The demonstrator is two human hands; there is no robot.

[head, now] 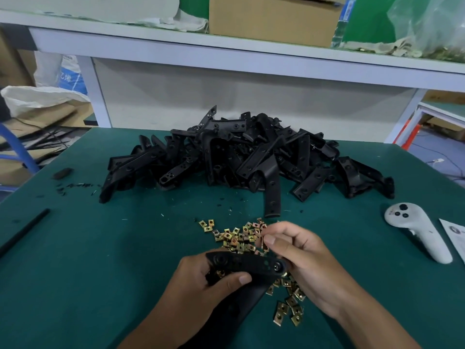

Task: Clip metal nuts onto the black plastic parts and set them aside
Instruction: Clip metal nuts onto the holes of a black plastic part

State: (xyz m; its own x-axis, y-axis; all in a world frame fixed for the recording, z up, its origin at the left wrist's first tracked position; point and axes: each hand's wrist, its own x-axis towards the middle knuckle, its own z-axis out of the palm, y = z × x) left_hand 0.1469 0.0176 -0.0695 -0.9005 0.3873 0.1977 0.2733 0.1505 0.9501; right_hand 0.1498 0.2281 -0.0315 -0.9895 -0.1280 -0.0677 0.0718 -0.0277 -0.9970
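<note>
Head view: your green table carries, at its far middle, a large pile of black parts. Nearer you lies a scatter of brass-coloured nuts, running from just beyond your hands to the table under your right wrist. At the right edge a white controller rests beside a sheet of paper; a black rod lies at the left. Your left hand grasps one black part above the nuts, thumb curled over its near edge. Your right hand supports the part's right end and pinches a single nut between thumb and forefinger, just above the part.
</note>
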